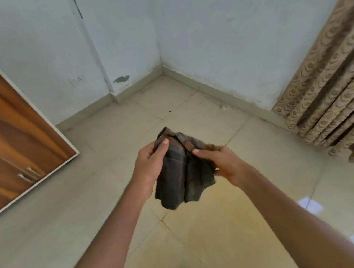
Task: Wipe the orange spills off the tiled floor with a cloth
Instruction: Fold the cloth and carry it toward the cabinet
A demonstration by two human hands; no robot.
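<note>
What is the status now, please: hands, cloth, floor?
Left hand and right hand both gripping dark cloth, held above tiled floor. Wiping not begun. Nothing in the way.

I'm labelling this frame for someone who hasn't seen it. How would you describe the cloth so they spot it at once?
Start at the room corner where the two pale walls meet, then come down across the tiled floor to the two bare hands at the centre. The cloth hangs bunched between the left hand and right hand, off the floor. It is the only dark, grey-brown checked fabric; the curtain is beige and patterned.
</note>
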